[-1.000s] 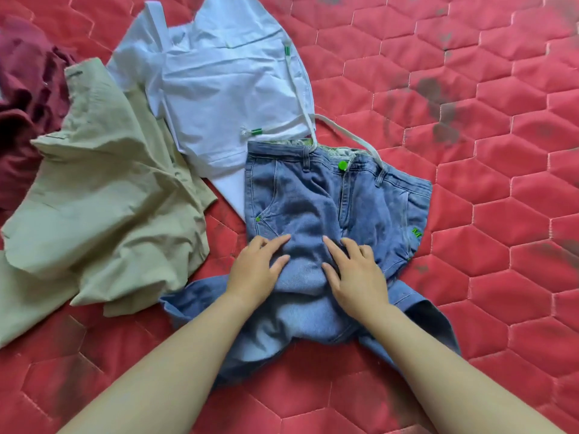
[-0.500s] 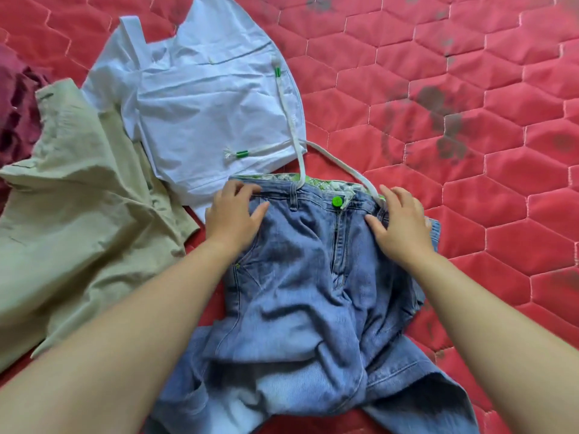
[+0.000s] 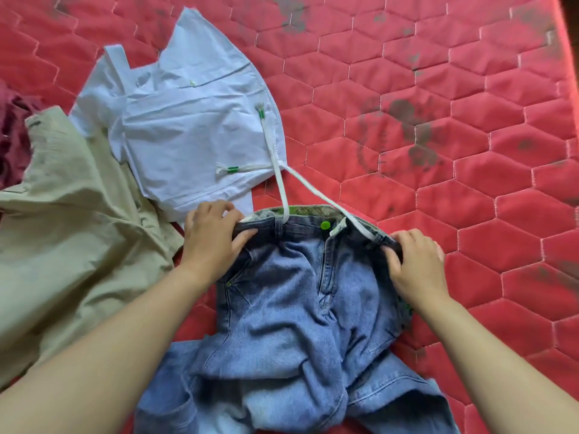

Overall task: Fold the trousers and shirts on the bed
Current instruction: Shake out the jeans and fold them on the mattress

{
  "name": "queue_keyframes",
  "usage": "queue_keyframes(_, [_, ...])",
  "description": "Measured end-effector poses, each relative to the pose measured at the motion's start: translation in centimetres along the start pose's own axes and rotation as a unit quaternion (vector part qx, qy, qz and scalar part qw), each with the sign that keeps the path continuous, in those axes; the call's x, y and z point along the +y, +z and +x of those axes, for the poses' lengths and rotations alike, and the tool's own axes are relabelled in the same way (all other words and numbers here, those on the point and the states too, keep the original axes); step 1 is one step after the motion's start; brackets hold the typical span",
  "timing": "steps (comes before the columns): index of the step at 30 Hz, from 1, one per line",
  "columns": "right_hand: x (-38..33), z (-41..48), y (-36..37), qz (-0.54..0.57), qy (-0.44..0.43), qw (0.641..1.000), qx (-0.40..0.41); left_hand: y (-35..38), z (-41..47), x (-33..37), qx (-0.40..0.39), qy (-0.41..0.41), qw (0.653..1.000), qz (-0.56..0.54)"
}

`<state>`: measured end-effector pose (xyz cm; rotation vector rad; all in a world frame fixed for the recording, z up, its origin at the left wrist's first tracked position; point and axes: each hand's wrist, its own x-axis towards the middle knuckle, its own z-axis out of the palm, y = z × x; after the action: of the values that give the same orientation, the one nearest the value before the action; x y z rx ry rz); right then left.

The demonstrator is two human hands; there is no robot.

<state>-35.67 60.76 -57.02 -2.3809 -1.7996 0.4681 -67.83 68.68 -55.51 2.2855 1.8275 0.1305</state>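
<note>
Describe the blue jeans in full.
The blue denim jeans lie front-up and rumpled on the red quilted bed cover, waistband away from the person, legs bunched near. A green button sits above the fly; patterned lining shows inside the waist. A white drawstring runs from the waistband onto the white shirt. The left hand and right hand grip the waistband's two ends.

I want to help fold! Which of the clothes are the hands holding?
The blue jeans: the left hand and right hand both grip their waistband. The white shirt and beige garment just lie on the bed.
</note>
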Motion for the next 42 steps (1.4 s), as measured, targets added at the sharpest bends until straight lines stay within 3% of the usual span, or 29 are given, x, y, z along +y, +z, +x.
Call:
queue_keyframes(2, [-0.5,-1.4,-1.9,0.044,0.002,0.999,-0.012,-2.3,-1.5,0.8,-0.002,0.017,1.000,-0.022])
queue_keyframes(5, [-1.7,-3.9,-5.8,0.102,0.028,0.994,-0.012,-6.6,-3.9,2.4,-0.027,-0.029,0.995,-0.092])
queue_keyframes(11, [-7.2,-7.9,-19.4,0.167,-0.008,0.986,0.021,-20.0,-8.0,7.0,0.073,-0.105,0.975,-0.180])
queue_keyframes(17, [-14.9,-12.6,-37.9,0.228,-0.085,0.965,0.092,-39.9,-11.6,13.2,0.197,-0.076,0.951,-0.225])
queue_keyframes(22, [-20.0,-18.3,-49.8,0.317,-0.138,0.929,0.128,-51.1,-15.9,18.1,0.238,-0.035,0.904,-0.354])
queue_keyframes(26, [-24.6,-21.8,-53.7,0.388,-0.204,0.893,0.101,-53.6,-18.9,22.2,0.120,0.063,0.813,-0.566])
queue_keyframes(28, [-25.6,-23.0,-54.6,0.442,-0.224,0.868,0.034,-54.2,-20.1,22.3,0.083,0.095,0.782,-0.610])
queue_keyframes(30, [-25.6,-24.1,-54.9,0.542,-0.230,0.804,-0.083,-55.0,-21.0,21.3,0.090,0.119,0.801,-0.579])
queue_keyframes(32, [-25.0,-24.7,-55.2,0.551,-0.243,0.791,-0.107,-56.1,-21.2,20.1,0.119,0.119,0.833,-0.526])
queue_keyframes(33, [-24.7,-24.8,-55.4,0.530,-0.250,0.807,-0.070,-56.9,-21.3,19.7,0.135,0.119,0.842,-0.508])
queue_keyframes(35, [-23.8,-24.5,-56.4,0.446,-0.264,0.847,0.120,-59.1,-21.6,19.7,0.168,0.134,0.861,-0.461])
queue_keyframes(37, [-23.0,-24.0,-58.0,0.344,-0.283,0.850,0.281,-61.9,-21.8,20.1,0.184,0.164,0.872,-0.422])
queue_keyframes(38, [-22.7,-23.7,-58.9,0.311,-0.294,0.847,0.314,-63.5,-21.8,20.3,0.185,0.180,0.877,-0.406])
queue_keyframes(40, [-22.9,-23.5,-60.8,0.320,-0.325,0.842,0.288,-67.0,-21.9,20.8,0.189,0.214,0.883,-0.373])
queue_keyframes(42, [-24.1,-23.8,-62.4,0.413,-0.348,0.816,0.208,-70.2,-22.1,21.1,0.201,0.250,0.881,-0.349])
